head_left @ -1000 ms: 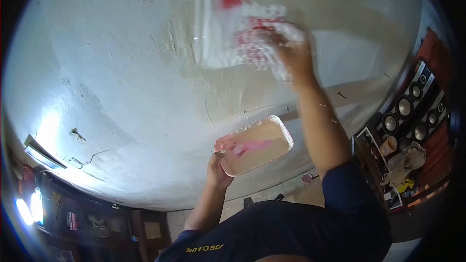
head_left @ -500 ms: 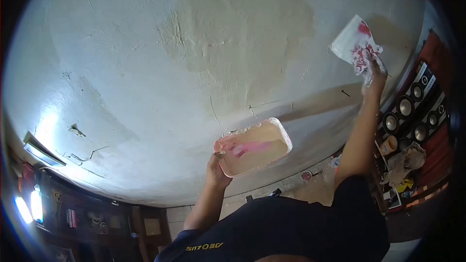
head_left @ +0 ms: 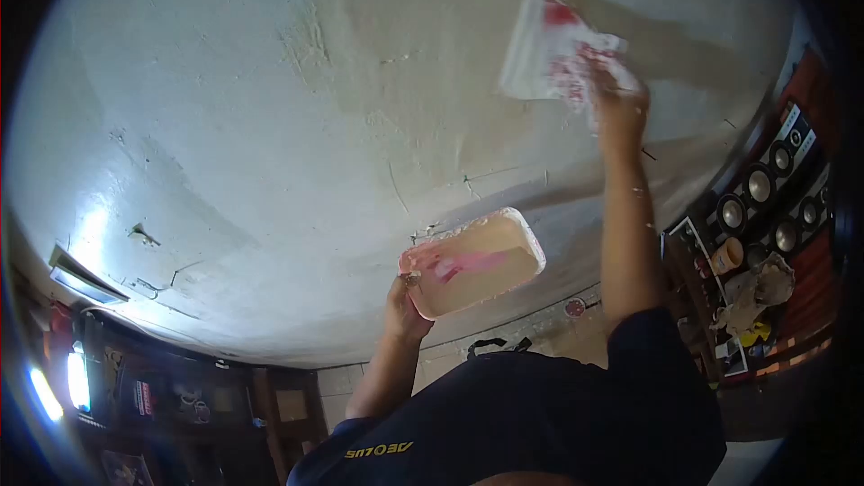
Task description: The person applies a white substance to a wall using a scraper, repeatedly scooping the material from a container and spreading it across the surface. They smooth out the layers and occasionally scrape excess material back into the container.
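The right hand [head_left: 619,99] was raised overhead, fingers closed around the red-stained grip of a wide white spreader blade [head_left: 538,47]. The blade lay flat against the plastered ceiling [head_left: 225,126], at the right edge of a darker, damp-looking patch [head_left: 423,63]. The left hand [head_left: 403,306] was held lower, fingers wrapped about one end of a pale tray [head_left: 490,274] crusted with white material along its rim. The tray hung clear of the ceiling, tilted, below and to the left of the blade.

Risks noted:
- The tray was gripped at one end only and sat at a tilt. In the inspector's judgement, a slackened wrist could tip its contents onto the person beneath.
- The blade's grip looked smeared. A slip under pressure could gouge the damp patch or drop the tool.
- Material worked overhead could fall toward the face and sleeve.
- A stack of speakers [head_left: 760,187] and loose clutter stood at the right, uncovered as far as could be seen. Falling drips would likely soil them.
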### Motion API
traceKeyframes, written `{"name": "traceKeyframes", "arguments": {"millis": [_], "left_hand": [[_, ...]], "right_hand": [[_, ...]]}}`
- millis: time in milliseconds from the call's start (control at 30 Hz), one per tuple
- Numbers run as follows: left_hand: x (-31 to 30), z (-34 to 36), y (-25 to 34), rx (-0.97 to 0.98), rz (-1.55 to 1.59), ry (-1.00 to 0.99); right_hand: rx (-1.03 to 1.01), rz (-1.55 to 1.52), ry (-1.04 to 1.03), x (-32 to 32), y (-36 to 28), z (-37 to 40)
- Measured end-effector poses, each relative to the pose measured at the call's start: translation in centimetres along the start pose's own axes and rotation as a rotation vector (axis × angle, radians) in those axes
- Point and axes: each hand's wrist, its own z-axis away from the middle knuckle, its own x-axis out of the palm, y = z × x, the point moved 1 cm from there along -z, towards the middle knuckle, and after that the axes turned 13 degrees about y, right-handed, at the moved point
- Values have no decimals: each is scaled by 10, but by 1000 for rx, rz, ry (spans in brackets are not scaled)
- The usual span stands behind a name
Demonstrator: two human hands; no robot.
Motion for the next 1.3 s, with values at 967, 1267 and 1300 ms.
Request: {"name": "traceKeyframes", "arguments": {"millis": [967,1267,1300], "left_hand": [[-15,18,-14,49,28,11],[-12,16,-9,26,-26,15],[-13,15,-8,27,-26,14]], "right_hand": [[127,-859,-150,24,-99,85],[-322,-104,214,35,-54,33],[244,-514,-61,8,-29,10]]}}
